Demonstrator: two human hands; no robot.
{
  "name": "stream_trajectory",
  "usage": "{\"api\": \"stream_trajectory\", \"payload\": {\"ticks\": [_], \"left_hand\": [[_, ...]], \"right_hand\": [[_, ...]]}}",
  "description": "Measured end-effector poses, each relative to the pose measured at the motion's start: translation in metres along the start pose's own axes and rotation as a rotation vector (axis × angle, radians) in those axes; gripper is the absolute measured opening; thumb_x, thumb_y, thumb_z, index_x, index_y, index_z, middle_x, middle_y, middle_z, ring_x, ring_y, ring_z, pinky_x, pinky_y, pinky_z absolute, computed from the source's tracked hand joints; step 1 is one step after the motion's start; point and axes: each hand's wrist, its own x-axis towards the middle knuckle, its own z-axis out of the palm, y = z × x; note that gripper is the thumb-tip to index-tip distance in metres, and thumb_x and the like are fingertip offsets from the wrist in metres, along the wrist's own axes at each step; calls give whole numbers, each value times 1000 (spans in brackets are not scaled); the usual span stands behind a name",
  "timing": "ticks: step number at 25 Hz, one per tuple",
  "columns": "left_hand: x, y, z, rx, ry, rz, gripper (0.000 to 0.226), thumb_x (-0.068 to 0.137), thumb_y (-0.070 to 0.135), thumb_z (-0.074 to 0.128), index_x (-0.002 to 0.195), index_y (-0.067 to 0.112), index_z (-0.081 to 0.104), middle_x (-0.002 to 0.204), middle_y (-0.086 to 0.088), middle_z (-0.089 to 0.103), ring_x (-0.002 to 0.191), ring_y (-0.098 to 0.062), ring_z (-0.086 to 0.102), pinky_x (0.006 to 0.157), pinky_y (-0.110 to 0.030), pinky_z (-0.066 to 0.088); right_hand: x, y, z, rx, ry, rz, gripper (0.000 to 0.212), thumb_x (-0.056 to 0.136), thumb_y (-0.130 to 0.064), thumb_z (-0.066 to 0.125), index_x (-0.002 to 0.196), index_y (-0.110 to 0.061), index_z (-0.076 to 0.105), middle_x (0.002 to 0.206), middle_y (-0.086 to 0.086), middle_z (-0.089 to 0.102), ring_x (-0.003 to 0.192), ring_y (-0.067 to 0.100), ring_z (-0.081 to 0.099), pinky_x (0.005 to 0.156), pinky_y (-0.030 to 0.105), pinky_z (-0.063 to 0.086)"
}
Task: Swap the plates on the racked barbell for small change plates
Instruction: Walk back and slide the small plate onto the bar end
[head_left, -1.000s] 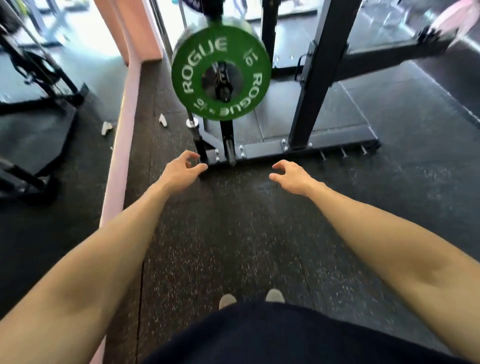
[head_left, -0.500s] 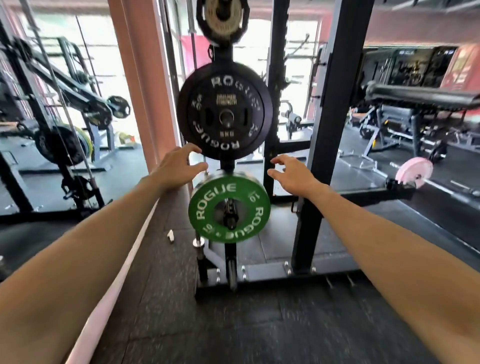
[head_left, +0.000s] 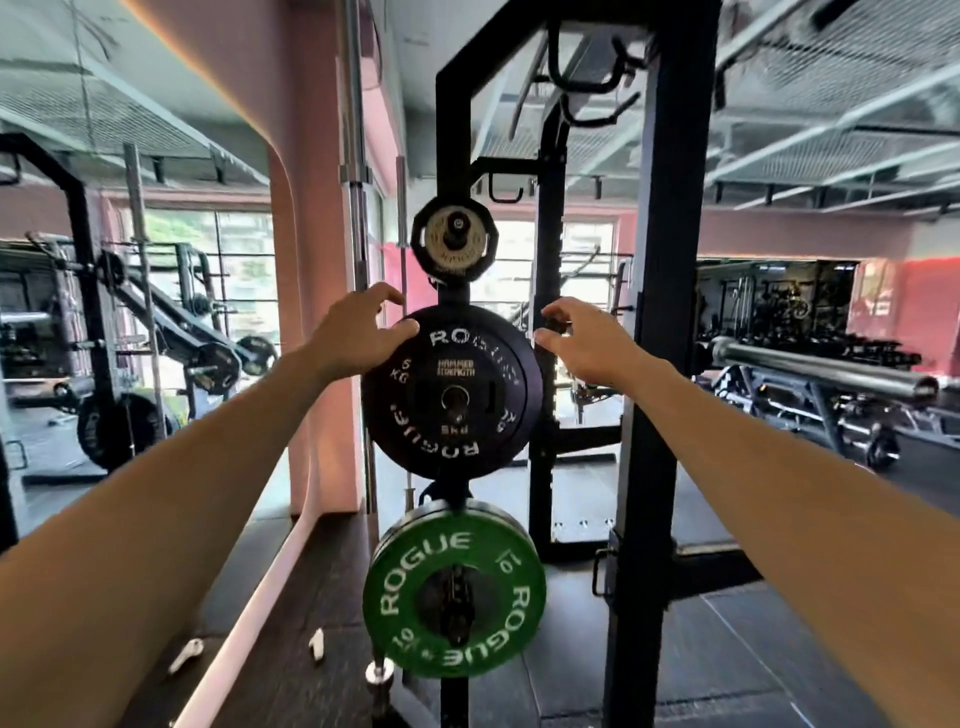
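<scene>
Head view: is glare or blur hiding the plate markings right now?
Head view: bright windows backlight the rack, yet the green plate reads clearly; the black plate has a sheen washing out part of its upper lettering; edges bend from the wide lens, and the floor at lower right smears.

- A tall pink pillar (head_left: 317, 291) stands left of the black steel rack upright (head_left: 657, 364), which runs from floor to ceiling.
- Bare steel bars (head_left: 358, 218) stand upright just beside the pillar.
- A pale pink floor strip (head_left: 260, 618) runs along the dark speckled rubber floor (head_left: 727, 665).
- Two small white objects (head_left: 316, 644) lie on the floor near the strip; what they are cannot be told.
- A black plate-loaded machine (head_left: 156, 338) stands by the bright windows (head_left: 208, 249) at left.
- Grey mesh ceiling panels (head_left: 831, 78) hang overhead.
</scene>
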Motion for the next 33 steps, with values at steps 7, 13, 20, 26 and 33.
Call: {"api": "stream_trajectory", "payload": {"ticks": [7,13,20,26,33], "left_hand": [[54,22,-1,-10,110,-22,41,93,37,59,128,16,54,124,-15,59,112,-31,55,85,-33,38],[107,-10,24,14,105,-71,37,97,34,53,127,13,53,122,-14,60,112,-30,55,89,-34,41],[229,-83,69,37,158,-45,37,98,34,49,125,9,56,108,-14,66,104,-30,57,87,-34,42],[345,-139,115,47,139,25,36,100,33,46,120,8,61,118,-14,64,94,-22,54,78,-29,37],[410,-149,137,-10,216,30,39,101,35,46,96,0,63,89,-12,63,75,-23,56,57,-29,37]], "right_hand": [[60,6,-31,-10,39,-63,43,93,-33,59,130,-13,50,131,9,55,113,26,55,98,40,45],[118,27,-10,16,20,-67,45,93,-34,58,130,-10,49,124,9,58,112,25,55,94,35,44],[243,65,49,17,116,-46,47,95,-36,55,131,-6,51,120,11,62,102,23,56,87,31,41],[363,75,98,59,162,-22,34,96,-33,54,111,-3,60,105,14,65,93,31,64,77,41,56],[435,82,131,162,131,41,42,101,-31,42,97,7,60,78,23,58,57,27,58,40,25,47]]}}
